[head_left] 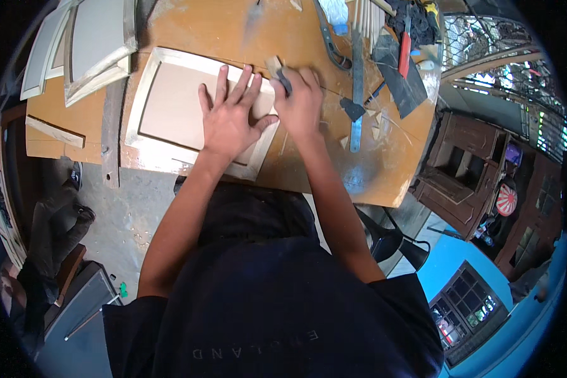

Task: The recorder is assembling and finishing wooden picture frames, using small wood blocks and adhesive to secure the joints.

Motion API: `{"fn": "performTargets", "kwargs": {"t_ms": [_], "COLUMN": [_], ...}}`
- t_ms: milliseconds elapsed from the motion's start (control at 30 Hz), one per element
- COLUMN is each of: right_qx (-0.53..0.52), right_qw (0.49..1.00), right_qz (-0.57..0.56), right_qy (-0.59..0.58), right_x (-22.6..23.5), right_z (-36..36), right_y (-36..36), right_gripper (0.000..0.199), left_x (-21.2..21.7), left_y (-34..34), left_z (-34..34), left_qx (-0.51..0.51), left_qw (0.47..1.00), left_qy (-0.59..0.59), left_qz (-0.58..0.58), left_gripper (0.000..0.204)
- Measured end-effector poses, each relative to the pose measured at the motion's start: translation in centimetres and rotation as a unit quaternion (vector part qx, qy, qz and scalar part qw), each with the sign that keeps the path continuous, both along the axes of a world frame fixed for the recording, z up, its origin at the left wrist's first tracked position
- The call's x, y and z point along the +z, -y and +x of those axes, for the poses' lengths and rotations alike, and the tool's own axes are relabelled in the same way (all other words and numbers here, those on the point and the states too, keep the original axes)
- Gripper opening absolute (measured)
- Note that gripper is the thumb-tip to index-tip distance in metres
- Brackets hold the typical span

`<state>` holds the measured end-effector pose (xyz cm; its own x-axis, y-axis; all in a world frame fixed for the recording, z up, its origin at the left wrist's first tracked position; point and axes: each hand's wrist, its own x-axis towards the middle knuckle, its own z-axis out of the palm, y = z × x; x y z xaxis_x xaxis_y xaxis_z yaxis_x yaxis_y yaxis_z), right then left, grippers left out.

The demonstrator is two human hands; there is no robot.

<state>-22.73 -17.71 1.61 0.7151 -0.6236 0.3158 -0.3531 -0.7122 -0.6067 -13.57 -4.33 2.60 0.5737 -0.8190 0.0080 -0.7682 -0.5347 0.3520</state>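
Observation:
A pale wooden frame [146,82] with a flat beige panel [173,104] inside it lies on the orange-brown table. My left hand [230,120] rests flat on the panel, fingers spread, its thumb reaching the frame's right side. At that right side, my right hand [299,104] is closed round a small wooden block [273,64] with a dark grey piece, which looks like sandpaper, against it. The block's light end sticks out beyond my fingers. My palm hides most of it, and it is partly blurred. The frame's edge beneath the right hand is also hidden.
More framed panels [101,44] are stacked at the far left, near a loose wood strip [55,131] and a long dark bar [112,135]. To the right lie a metal ruler [356,129], a black sheet [400,82], a red-handled tool [405,53] and wood scraps.

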Motion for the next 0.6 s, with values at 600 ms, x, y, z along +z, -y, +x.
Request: {"fn": "performTargets", "kwargs": {"t_ms": [600], "right_qx": [-0.033], "right_qw": [0.999], "right_qz": [-0.031], "right_qy": [-0.022], "right_x": [0.4], "right_z": [1.4], "right_y": [-0.1], "right_gripper": [0.027], "left_x": [-0.1], "left_y": [-0.3], "left_z": [-0.3], "left_qx": [0.004], "left_qw": [1.000], "left_qy": [-0.020], "left_qz": [-0.004], "left_gripper": [0.085]}}
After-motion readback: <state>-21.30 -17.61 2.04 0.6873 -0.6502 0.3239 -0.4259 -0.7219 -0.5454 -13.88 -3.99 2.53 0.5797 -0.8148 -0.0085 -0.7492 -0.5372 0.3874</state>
